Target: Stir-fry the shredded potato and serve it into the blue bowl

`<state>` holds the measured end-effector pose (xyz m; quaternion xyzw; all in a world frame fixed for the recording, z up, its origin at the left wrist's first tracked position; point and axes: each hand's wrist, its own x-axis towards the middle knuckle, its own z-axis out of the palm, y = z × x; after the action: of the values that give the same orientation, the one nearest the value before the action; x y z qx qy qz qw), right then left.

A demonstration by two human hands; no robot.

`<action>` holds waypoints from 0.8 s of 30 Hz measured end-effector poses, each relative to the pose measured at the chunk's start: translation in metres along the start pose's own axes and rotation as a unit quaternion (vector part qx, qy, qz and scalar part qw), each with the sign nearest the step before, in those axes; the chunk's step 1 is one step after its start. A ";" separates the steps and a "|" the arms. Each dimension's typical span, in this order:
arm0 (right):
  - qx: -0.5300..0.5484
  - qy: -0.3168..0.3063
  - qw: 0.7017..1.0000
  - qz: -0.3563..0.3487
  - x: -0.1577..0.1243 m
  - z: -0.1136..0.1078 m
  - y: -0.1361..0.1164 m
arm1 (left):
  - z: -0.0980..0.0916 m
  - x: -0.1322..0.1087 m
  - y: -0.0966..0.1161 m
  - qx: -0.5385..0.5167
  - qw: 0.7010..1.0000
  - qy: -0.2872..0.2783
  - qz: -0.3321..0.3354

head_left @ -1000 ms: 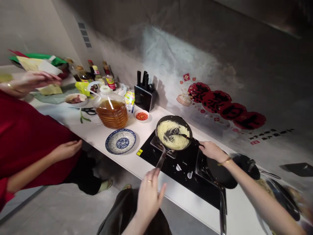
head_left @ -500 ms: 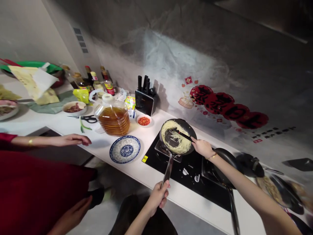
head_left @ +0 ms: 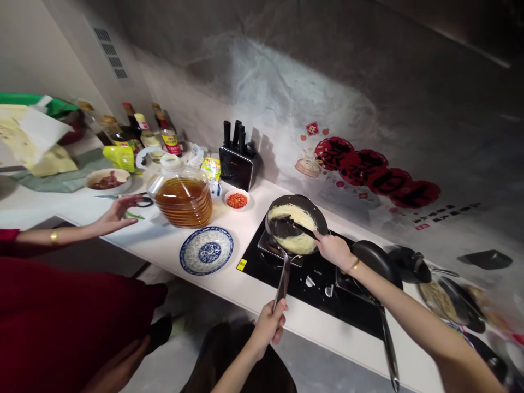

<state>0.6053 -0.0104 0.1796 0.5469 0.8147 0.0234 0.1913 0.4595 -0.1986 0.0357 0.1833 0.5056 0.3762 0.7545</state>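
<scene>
My left hand (head_left: pixel 268 326) is closed around the metal handle of a dark frying pan (head_left: pixel 302 201) that sits on the left burner. Pale thin shreds (head_left: pixel 301 245) lie in a ring along the pan's inside. In my right hand (head_left: pixel 334 252) is the handle of a black spatula (head_left: pixel 303 226), whose blade is down in the pan among the shreds. To the pan's left stand a small bowl of chopped red chili (head_left: pixel 236 200) and a blue-and-white plate (head_left: pixel 208 252).
A co-worker's hand (head_left: pixel 117 215) reaches over the counter by scissors (head_left: pixel 144 200) and a large oil jug (head_left: pixel 182 204). Behind stand a knife block (head_left: pixel 237 166) and sauce bottles (head_left: pixel 170 139). A second pan (head_left: pixel 374 259) occupies the right burner.
My right hand has moved slightly left and down with the spatula, and the shreds have shifted. The co-worker's hand has risen toward the scissors. My left hand keeps its grip.
</scene>
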 end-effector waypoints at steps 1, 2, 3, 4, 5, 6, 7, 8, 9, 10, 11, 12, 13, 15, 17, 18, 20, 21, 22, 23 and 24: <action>0.013 -0.006 1.000 0.026 0.009 0.000 -0.003 | 0.000 0.000 0.000 -0.001 1.000 -0.001 0.001; 0.026 -0.016 0.999 0.045 0.014 0.000 0.000 | 0.000 0.000 0.000 -0.002 1.000 -0.001 0.003; 0.041 -0.026 0.997 0.053 0.013 -0.002 0.009 | 0.001 0.000 -0.001 -0.003 1.000 -0.002 0.005; 0.056 -0.035 0.997 0.050 0.007 -0.006 0.021 | 0.001 0.001 -0.001 -0.003 1.000 -0.002 0.007; 0.070 -0.041 0.996 0.040 -0.003 -0.010 0.036 | 0.001 0.001 -0.002 -0.004 1.000 -0.004 0.007; 0.086 -0.046 0.995 0.022 -0.018 -0.015 0.051 | 0.001 0.001 -0.002 -0.005 1.000 -0.007 0.007; 0.098 -0.050 0.994 0.004 -0.034 -0.020 0.065 | 0.000 0.002 -0.002 -0.006 1.000 -0.009 0.007; 0.101 -0.045 0.994 -0.002 -0.050 -0.025 0.076 | 0.000 0.002 -0.002 -0.008 1.000 -0.012 0.006; 0.093 -0.051 0.994 -0.001 -0.064 -0.028 0.083 | 0.000 0.002 -0.002 -0.010 1.000 -0.015 0.005; 0.080 -0.059 0.995 0.007 -0.075 -0.029 0.085 | 0.000 0.002 -0.002 -0.012 1.000 -0.015 0.003; 0.063 -0.066 0.996 0.017 -0.082 -0.028 0.083 | -0.001 0.002 -0.003 -0.013 1.000 -0.016 0.002; 0.048 -0.070 0.996 0.029 -0.085 -0.024 0.077 | -0.001 0.002 -0.003 -0.014 1.000 -0.015 0.002; 0.037 -0.067 0.996 0.042 -0.083 -0.018 0.068 | -0.001 0.002 -0.003 -0.013 1.000 -0.015 0.003; 0.031 -0.033 0.997 0.067 -0.067 -0.005 0.049 | -0.001 0.003 -0.004 -0.010 1.000 -0.015 0.005; 0.040 0.013 0.994 0.098 -0.042 0.007 0.036 | -0.001 0.004 -0.006 -0.007 1.000 -0.016 0.004; 0.050 0.026 0.992 0.110 -0.029 0.010 0.032 | -0.002 0.005 -0.007 -0.005 1.000 -0.017 0.002; 0.075 0.025 0.989 0.123 -0.007 0.012 0.033 | -0.003 0.006 -0.007 -0.004 1.000 -0.017 0.002; 0.088 0.015 0.989 0.121 0.000 0.011 0.037 | -0.003 0.007 -0.007 -0.005 1.000 -0.016 0.003; 0.099 0.004 0.988 0.115 0.003 0.008 0.043 | -0.003 0.007 -0.006 -0.007 1.000 -0.017 0.005; 0.109 -0.006 0.989 0.102 0.004 0.005 0.051 | -0.004 0.006 -0.006 -0.009 1.000 -0.017 0.006; 0.119 -0.018 0.989 0.088 0.001 0.000 0.061 | -0.004 0.005 -0.005 -0.012 1.000 -0.018 0.006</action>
<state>0.6589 0.0152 0.1939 0.6361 0.7565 -0.0669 0.1365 0.4587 -0.1985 0.0274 0.1840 0.4864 0.3836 0.7632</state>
